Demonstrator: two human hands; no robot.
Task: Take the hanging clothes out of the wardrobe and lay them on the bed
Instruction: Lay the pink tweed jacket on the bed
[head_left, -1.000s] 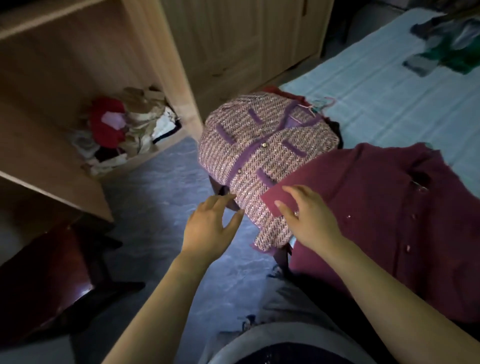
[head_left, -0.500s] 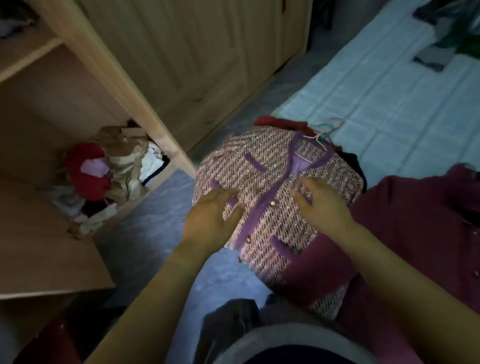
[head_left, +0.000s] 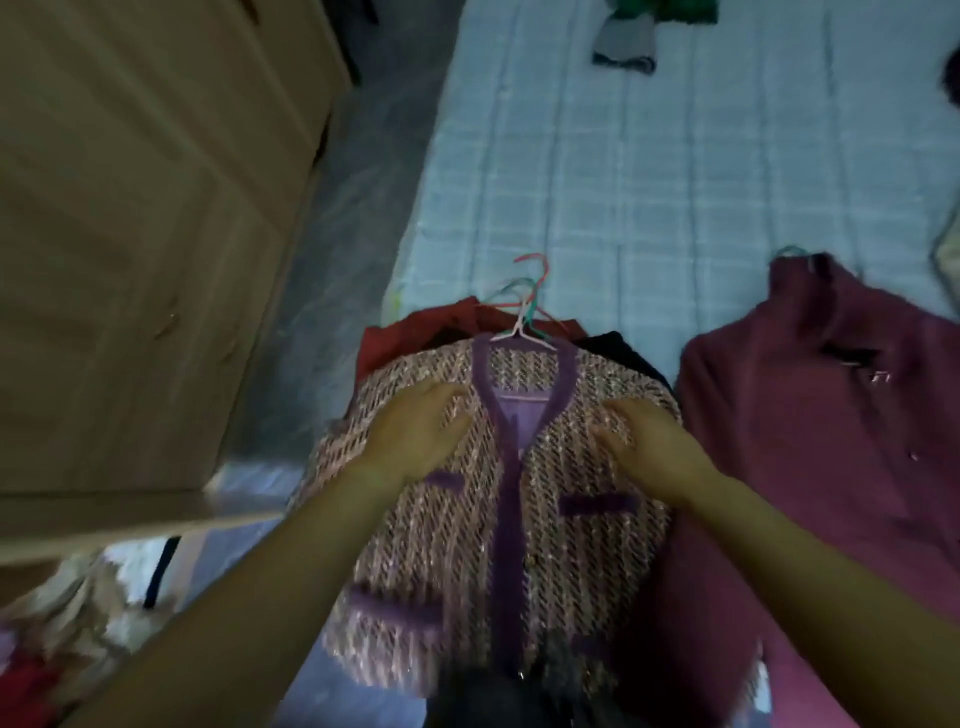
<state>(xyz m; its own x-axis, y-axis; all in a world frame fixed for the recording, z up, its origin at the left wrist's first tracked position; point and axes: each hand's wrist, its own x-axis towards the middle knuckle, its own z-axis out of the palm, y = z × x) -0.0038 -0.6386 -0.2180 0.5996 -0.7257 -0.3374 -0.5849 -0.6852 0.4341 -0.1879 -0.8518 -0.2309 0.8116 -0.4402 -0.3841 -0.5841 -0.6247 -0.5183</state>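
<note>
Head camera: your left hand (head_left: 415, 431) and right hand (head_left: 649, 447) lay flat, fingers (head_left: 441, 395) loosely spread and gripping nothing, on the pink tweed jacket with purple trim (head_left: 519, 519). It topped a pile at the edge of the pale blue quilted bed (head_left: 649, 182), beside a maroon button-front garment (head_left: 831, 415), its pink hanger hook (head_left: 530, 301) pointing away from you.

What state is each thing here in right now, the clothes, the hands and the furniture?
Tweed jacket: on its hanger, lying front up on a pile at the bed edge.
Hangers: hooks bunched above the collar.
Left hand: flat, open, on the jacket.
Right hand: flat, open, on the jacket.
Maroon garment: spread on the bed.
Red garment: under the jacket, mostly hidden.
Bed: mostly bare cover.
Wardrobe door: shut.
</note>
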